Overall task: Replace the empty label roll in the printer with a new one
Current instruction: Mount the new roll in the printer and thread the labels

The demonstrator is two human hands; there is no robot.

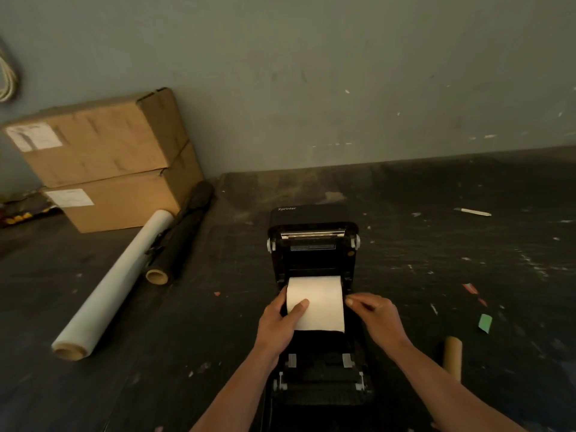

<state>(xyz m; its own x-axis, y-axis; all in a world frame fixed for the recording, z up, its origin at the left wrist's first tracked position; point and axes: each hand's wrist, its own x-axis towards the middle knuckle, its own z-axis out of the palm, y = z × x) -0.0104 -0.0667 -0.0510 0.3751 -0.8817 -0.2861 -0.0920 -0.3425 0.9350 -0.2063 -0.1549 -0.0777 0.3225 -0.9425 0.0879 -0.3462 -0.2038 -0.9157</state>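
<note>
We saw a black plastic label printer [313, 307] standing open on a dark, paint-flecked bench [436, 275], with a white paper label roll [318, 302] sitting in its open bay. Our left hand [277, 322] gripped the roll, thumb across its front, while our right hand [374, 316] pinched at its right end with curled fingers [358, 299]. A brown cardboard tube [452, 357] lay on the bench beside our right forearm.

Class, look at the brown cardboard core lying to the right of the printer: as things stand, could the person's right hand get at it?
Probably yes. The cardboard core lies in the open on the table, just outside the right forearm, with nothing over it. But the right hand is now at the label roll in the printer, so it must let go first.
</note>
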